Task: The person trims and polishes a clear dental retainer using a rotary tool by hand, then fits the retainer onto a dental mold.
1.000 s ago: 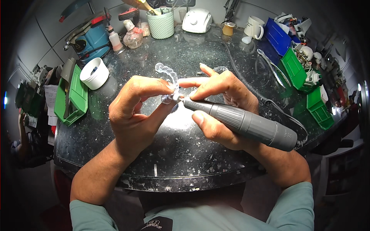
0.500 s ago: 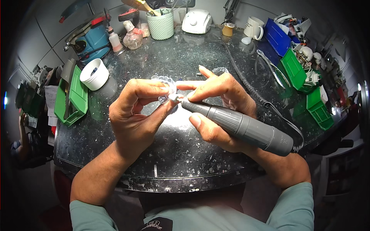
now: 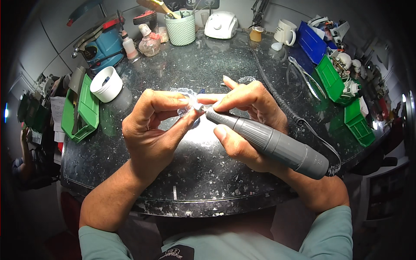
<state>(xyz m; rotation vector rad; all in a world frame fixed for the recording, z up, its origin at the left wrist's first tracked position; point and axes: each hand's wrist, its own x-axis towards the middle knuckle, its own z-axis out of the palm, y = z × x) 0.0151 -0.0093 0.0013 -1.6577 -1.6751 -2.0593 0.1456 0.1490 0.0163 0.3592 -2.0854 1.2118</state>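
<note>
My left hand (image 3: 154,125) pinches a clear, scalloped dental tray (image 3: 187,95) between thumb and fingers. My right hand (image 3: 240,128) grips a grey rotary handpiece (image 3: 277,145), its nose angled up-left against the tray's inner edge, with a coiled cord running from its rear end. My right fingertips rest beside the tray; whether they touch it I cannot tell. Another clear scalloped piece (image 3: 247,79) lies on the black speckled worktop (image 3: 208,182) behind my right hand, partly hidden by it.
Green bins (image 3: 80,112) (image 3: 359,121) flank the worktop, beside a white tub (image 3: 102,91) and blue bin (image 3: 310,39). Along the back stand bottles (image 3: 149,45), a woven holder (image 3: 180,30), a white device (image 3: 219,26) and a mug (image 3: 284,32). Another person's arm (image 3: 24,151) shows far left.
The clear tray in my left hand has tipped down from standing up above my fingers. The handpiece's rear end has dropped slightly toward me, with my right hand shifting a little.
</note>
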